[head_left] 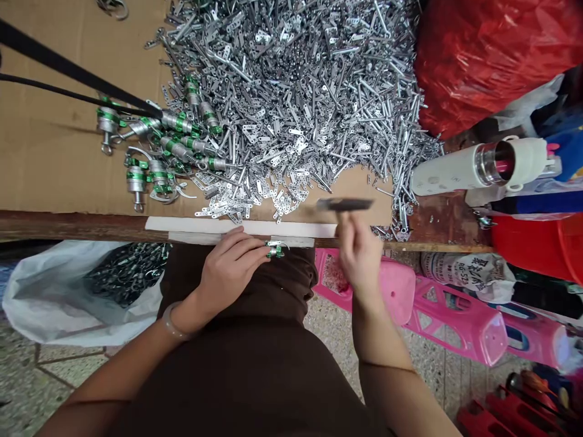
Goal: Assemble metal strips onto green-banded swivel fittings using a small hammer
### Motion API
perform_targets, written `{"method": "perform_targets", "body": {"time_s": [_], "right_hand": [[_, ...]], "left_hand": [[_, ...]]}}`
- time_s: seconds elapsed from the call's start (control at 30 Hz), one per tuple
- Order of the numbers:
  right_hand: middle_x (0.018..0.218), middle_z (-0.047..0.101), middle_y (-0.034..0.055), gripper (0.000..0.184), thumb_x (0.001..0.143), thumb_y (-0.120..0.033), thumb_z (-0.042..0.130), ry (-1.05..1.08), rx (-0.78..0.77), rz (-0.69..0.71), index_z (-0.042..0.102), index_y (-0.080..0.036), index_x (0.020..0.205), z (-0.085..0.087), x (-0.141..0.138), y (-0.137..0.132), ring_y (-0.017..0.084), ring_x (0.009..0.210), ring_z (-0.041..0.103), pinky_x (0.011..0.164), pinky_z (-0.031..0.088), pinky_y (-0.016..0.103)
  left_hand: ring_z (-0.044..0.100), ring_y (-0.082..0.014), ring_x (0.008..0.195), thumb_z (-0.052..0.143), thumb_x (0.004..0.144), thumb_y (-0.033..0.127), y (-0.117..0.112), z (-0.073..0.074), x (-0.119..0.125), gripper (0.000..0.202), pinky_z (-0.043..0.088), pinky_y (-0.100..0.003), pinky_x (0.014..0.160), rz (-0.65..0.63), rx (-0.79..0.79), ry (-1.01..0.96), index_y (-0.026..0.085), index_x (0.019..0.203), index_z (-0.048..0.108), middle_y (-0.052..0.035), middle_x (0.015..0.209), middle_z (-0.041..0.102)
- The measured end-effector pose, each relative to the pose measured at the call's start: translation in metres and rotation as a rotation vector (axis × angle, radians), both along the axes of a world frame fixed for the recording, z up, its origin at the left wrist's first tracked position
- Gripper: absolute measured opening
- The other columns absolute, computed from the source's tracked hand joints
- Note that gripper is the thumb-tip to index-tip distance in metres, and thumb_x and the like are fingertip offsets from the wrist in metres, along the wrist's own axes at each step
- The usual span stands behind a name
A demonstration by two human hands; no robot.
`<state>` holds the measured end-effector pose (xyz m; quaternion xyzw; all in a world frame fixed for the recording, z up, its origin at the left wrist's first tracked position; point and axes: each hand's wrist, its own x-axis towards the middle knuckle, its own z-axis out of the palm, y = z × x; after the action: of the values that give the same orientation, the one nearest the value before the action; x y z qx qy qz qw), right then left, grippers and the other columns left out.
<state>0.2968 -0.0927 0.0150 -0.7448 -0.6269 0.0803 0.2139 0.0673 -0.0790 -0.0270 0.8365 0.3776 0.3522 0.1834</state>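
My left hand (230, 264) pinches a small silver part with a green band (276, 249) against the white strip (241, 227) on the table's front edge. My right hand (359, 255) is blurred by motion and grips a small dark-headed hammer (345, 205) held above the cardboard. A big heap of small silver metal pieces (300, 91) covers the cardboard-topped table (54, 152). Left of the heap lies a cluster of finished silver parts with green bands (159, 149).
A white plastic bag of dark metal parts (91, 285) sits at the lower left. A red bag (492, 54), a white thermos lying on its side (483, 167) and a red bucket (542, 243) are at the right. Pink plastic stools (446, 315) stand below the table.
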Motion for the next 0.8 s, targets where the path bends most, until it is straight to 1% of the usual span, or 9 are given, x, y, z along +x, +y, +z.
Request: {"method": "perform_targets", "body": {"time_s": [0.03,0.1,0.17,0.3,0.47,0.53,0.6,0.67,0.8], "right_hand": [[0.062,0.059,0.0016,0.027,0.091,-0.028,0.038,0.037,-0.031,0.123,0.062,-0.019,0.098,0.006,-0.012,-0.013,0.013,0.053,0.054,0.052,0.042,0.025],[0.073,0.064,0.0041,0.032,0.089,-0.022,0.039,0.062,0.061,0.290,0.053,-0.021,0.118,0.011,-0.031,-0.033,0.016,0.062,0.059,0.059,0.047,0.027],[0.079,0.066,0.0057,0.041,0.090,-0.020,0.037,0.017,0.111,0.376,0.042,-0.022,0.131,0.011,-0.042,-0.042,0.018,0.068,0.062,0.062,0.049,0.029],[0.067,0.062,0.0034,0.036,0.092,-0.025,0.036,-0.128,-0.075,0.373,0.052,-0.019,0.124,0.006,-0.050,-0.038,0.016,0.059,0.058,0.052,0.045,0.025],[0.072,0.065,0.0038,0.034,0.093,-0.024,0.035,-0.065,-0.091,0.381,0.055,-0.017,0.119,0.006,-0.053,-0.035,0.014,0.064,0.060,0.057,0.046,0.022],[0.074,0.066,0.0034,0.031,0.092,-0.028,0.037,-0.064,-0.123,0.314,0.058,-0.020,0.114,0.002,-0.044,-0.030,0.014,0.064,0.060,0.057,0.045,0.023],[0.078,0.066,0.0047,0.031,0.092,-0.029,0.037,-0.080,-0.043,0.133,0.059,-0.021,0.112,-0.006,-0.023,-0.018,0.016,0.068,0.060,0.061,0.046,0.025],[0.082,0.063,0.0073,0.035,0.092,-0.031,0.035,-0.150,0.089,-0.115,0.057,-0.021,0.117,-0.020,0.007,0.002,0.019,0.073,0.059,0.068,0.046,0.031],[0.092,0.060,0.0123,0.041,0.090,-0.033,0.038,-0.289,0.137,-0.299,0.053,-0.017,0.124,-0.048,0.068,0.046,0.025,0.086,0.054,0.079,0.043,0.043]], "left_hand": [[0.061,-0.0163,0.080,0.061,0.079,0.014,0.000,0.000,0.000,0.008,0.051,-0.041,0.090,-0.001,0.002,-0.002,0.018,0.085,0.064,-0.0021,0.082,0.069],[0.061,-0.0162,0.081,0.061,0.079,0.014,0.000,-0.002,-0.001,0.009,0.051,-0.041,0.090,-0.005,0.007,-0.003,0.018,0.086,0.064,-0.0019,0.082,0.069],[0.062,-0.0161,0.081,0.061,0.080,0.015,0.000,-0.002,-0.001,0.010,0.051,-0.041,0.091,-0.012,0.012,0.003,0.019,0.088,0.064,-0.0016,0.083,0.069],[0.062,-0.0165,0.082,0.061,0.079,0.015,0.000,-0.003,-0.001,0.010,0.051,-0.041,0.090,-0.014,0.022,0.011,0.019,0.088,0.064,-0.0019,0.084,0.069],[0.062,-0.0168,0.083,0.062,0.079,0.014,0.000,-0.002,-0.001,0.009,0.050,-0.041,0.091,-0.015,0.019,0.002,0.018,0.087,0.064,-0.0024,0.084,0.069],[0.062,-0.0167,0.082,0.062,0.078,0.014,0.000,-0.002,-0.001,0.008,0.050,-0.041,0.091,-0.011,0.006,-0.008,0.018,0.086,0.064,-0.0025,0.083,0.069],[0.061,-0.0163,0.081,0.063,0.078,0.015,0.001,-0.002,-0.001,0.008,0.051,-0.041,0.089,-0.011,-0.019,-0.016,0.019,0.085,0.065,-0.0019,0.082,0.068],[0.060,-0.0159,0.080,0.062,0.079,0.016,0.001,-0.003,-0.001,0.008,0.051,-0.040,0.088,-0.013,-0.039,-0.018,0.020,0.084,0.065,-0.0015,0.082,0.068],[0.060,-0.0153,0.081,0.061,0.080,0.015,0.002,-0.003,-0.003,0.010,0.051,-0.041,0.088,-0.028,-0.034,-0.027,0.022,0.086,0.065,-0.0017,0.082,0.066]]}}
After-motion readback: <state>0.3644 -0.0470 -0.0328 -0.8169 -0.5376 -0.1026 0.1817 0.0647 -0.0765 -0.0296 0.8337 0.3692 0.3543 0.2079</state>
